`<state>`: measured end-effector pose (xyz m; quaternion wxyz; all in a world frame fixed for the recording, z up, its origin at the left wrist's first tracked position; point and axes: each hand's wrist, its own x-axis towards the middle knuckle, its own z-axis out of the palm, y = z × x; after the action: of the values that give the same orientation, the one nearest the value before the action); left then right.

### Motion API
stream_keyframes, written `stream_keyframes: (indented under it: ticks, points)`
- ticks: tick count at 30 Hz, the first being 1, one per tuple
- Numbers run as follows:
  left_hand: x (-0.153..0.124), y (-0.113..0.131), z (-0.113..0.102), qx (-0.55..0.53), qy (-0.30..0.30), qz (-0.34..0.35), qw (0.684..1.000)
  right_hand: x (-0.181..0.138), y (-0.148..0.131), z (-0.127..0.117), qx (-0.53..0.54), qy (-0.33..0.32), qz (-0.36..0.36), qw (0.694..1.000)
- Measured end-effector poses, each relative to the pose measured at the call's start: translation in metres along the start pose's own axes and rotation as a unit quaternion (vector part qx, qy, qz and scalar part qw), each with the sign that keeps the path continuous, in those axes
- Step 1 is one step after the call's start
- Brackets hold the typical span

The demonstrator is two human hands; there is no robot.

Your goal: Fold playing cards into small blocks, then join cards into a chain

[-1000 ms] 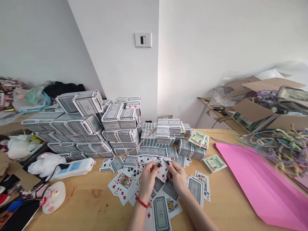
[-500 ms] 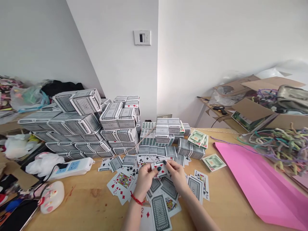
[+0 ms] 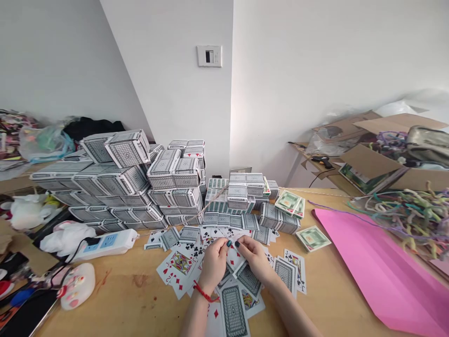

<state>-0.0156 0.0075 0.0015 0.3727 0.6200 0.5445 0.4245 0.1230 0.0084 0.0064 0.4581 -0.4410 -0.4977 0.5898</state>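
Observation:
My left hand [image 3: 213,264] and my right hand [image 3: 256,260] meet over a scatter of loose playing cards [image 3: 182,267] on the wooden table [image 3: 140,299]. Both pinch the same white playing card [image 3: 232,256] with red pips, held just above the pile, thumbs and dark-nailed fingers closed on its top edge. A red string bracelet circles my left wrist. Face-down cards [image 3: 234,311] lie under my forearms.
Stacks of boxed card decks [image 3: 129,182] fill the back left and centre. A white power strip [image 3: 105,244] and a white mouse-like object [image 3: 77,285] lie at left. A pink paper sheet [image 3: 379,271] covers the right, with cardboard boxes [image 3: 372,161] and coloured cords [image 3: 407,213] behind.
Both hands stayed together on the card and shifted slightly, lifting it away and then drawing it back toward me. The loose cards have not moved.

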Motion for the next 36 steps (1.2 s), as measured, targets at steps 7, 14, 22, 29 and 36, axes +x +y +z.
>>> stream_keyframes:
  ticks: [7, 14, 22, 29, 36]
  points:
    - [0.0, 0.001, -0.002, -0.024, 0.0, 0.013, 1.0, -0.001, -0.002, 0.0, -0.031, -0.049, -0.003, 0.998]
    - [0.0, -0.001, 0.001, -0.029, -0.002, 0.0, 1.0, -0.001, 0.0, 0.001, -0.029, -0.045, -0.012, 0.998]
    - [0.004, 0.002, 0.001, -0.343, 0.009, -0.161, 0.925, 0.001, 0.006, 0.005, 0.032, 0.083, -0.033, 0.996]
    - [0.003, -0.001, -0.003, -0.291, -0.02, -0.155, 0.944, 0.004, 0.014, 0.0, 0.061, 0.071, -0.025, 0.995]
    - [0.002, -0.005, -0.005, -0.204, 0.027, -0.114, 0.972, 0.0, 0.011, 0.002, 0.14, 0.033, -0.015, 0.99]
